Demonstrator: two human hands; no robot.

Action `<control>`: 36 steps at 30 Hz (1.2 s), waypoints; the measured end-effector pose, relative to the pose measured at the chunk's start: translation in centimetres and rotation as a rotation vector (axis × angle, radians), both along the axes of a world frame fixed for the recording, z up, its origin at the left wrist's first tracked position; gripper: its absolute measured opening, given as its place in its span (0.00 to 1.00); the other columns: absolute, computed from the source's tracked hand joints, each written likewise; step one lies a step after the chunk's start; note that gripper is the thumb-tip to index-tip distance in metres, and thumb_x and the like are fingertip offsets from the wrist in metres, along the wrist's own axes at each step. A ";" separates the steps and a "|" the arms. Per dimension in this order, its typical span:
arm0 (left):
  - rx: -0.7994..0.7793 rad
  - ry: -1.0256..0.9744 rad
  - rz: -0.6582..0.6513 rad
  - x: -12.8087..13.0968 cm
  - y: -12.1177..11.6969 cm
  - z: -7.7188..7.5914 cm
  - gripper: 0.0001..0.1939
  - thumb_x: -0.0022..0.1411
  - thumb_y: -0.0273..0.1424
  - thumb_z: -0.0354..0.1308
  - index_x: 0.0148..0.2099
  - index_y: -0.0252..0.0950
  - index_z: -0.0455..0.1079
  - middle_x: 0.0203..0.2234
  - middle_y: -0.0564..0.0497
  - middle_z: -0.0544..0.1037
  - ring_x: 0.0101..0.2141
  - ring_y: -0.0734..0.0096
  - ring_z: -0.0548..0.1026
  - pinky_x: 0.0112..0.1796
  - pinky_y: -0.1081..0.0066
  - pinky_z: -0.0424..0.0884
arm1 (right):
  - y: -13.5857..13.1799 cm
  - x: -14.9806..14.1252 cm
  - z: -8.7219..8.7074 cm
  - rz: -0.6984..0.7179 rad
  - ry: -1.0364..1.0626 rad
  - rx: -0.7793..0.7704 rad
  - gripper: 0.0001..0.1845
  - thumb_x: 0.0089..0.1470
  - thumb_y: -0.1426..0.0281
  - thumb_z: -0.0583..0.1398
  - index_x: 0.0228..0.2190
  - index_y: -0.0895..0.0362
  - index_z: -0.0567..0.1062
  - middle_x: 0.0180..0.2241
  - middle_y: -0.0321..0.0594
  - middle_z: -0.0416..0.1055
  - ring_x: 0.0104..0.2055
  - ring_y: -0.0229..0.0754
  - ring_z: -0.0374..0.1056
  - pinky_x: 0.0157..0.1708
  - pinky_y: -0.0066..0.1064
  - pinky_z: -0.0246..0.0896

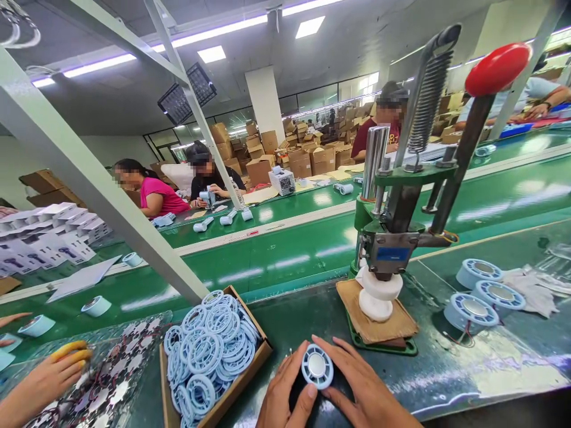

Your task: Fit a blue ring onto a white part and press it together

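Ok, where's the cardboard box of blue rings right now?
The box of blue rings sits at lower centre-left of the head view, just beside the left hand.

A hand press (401, 238) with a red knob (497, 68) stands on the worktop (491, 368); a cardboard box (263, 348) of pale-blue rings (209, 351) sits to its left.

A small round pale-blue plastic ring with a silvery disc centre (317, 366) lies flat, face up, pinched between both hands' fingertips.
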State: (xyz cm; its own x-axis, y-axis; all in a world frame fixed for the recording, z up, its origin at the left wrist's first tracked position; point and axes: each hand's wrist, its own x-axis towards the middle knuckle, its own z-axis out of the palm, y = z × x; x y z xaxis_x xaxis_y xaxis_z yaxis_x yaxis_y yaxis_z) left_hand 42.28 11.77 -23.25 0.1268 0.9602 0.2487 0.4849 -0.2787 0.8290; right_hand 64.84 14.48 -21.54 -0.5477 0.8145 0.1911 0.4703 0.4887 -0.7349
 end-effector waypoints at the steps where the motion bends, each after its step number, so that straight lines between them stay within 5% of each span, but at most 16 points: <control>1: -0.020 0.010 0.003 -0.1 -0.1 0.1 0.29 0.68 0.49 0.56 0.67 0.48 0.66 0.63 0.49 0.72 0.62 0.53 0.71 0.64 0.54 0.65 | 0.0 0.0 0.0 0.006 -0.002 0.024 0.34 0.69 0.62 0.55 0.70 0.45 0.51 0.69 0.37 0.55 0.71 0.48 0.55 0.72 0.48 0.47; 6: -0.019 0.046 0.033 0.2 -0.4 0.0 0.28 0.70 0.48 0.53 0.69 0.52 0.64 0.64 0.51 0.71 0.63 0.54 0.70 0.65 0.51 0.62 | 0.0 -0.6 -0.9 -0.029 -0.096 0.173 0.40 0.69 0.65 0.56 0.71 0.43 0.39 0.68 0.37 0.57 0.67 0.47 0.62 0.71 0.49 0.51; 12: 0.047 0.017 0.049 0.9 -0.3 0.3 0.30 0.68 0.49 0.56 0.67 0.43 0.68 0.59 0.46 0.76 0.57 0.56 0.76 0.61 0.60 0.70 | -0.5 -0.7 -2.6 -0.095 -0.188 0.318 0.45 0.69 0.68 0.54 0.70 0.40 0.28 0.68 0.35 0.56 0.65 0.49 0.65 0.64 0.50 0.65; 18: 0.175 0.088 0.130 1.1 -0.5 0.5 0.31 0.65 0.51 0.61 0.65 0.44 0.70 0.52 0.48 0.82 0.49 0.61 0.81 0.52 0.68 0.78 | -0.9 -0.5 -1.1 -0.036 -0.111 0.147 0.38 0.69 0.66 0.52 0.72 0.51 0.40 0.71 0.41 0.47 0.71 0.47 0.53 0.69 0.45 0.56; 22: 0.230 0.141 0.203 1.4 -0.9 0.2 0.30 0.62 0.52 0.64 0.61 0.46 0.73 0.51 0.50 0.82 0.49 0.60 0.82 0.50 0.67 0.79 | -0.8 -0.9 -1.2 -0.081 -0.069 0.023 0.38 0.66 0.64 0.56 0.71 0.51 0.49 0.70 0.41 0.53 0.69 0.50 0.57 0.68 0.45 0.58; 27: 0.256 0.164 0.303 2.0 -1.3 0.4 0.28 0.61 0.52 0.65 0.59 0.45 0.74 0.49 0.50 0.83 0.48 0.60 0.82 0.50 0.65 0.80 | -1.1 -1.3 -2.6 -0.143 -0.096 0.051 0.38 0.64 0.68 0.56 0.71 0.51 0.50 0.68 0.40 0.58 0.68 0.51 0.60 0.66 0.47 0.61; 36: 0.091 0.058 0.217 1.7 -0.7 1.9 0.30 0.57 0.53 0.68 0.58 0.46 0.77 0.49 0.50 0.83 0.47 0.60 0.82 0.50 0.68 0.80 | -0.9 -0.9 -2.0 -0.103 -0.130 0.129 0.37 0.67 0.66 0.56 0.71 0.44 0.47 0.68 0.35 0.57 0.67 0.47 0.61 0.66 0.44 0.62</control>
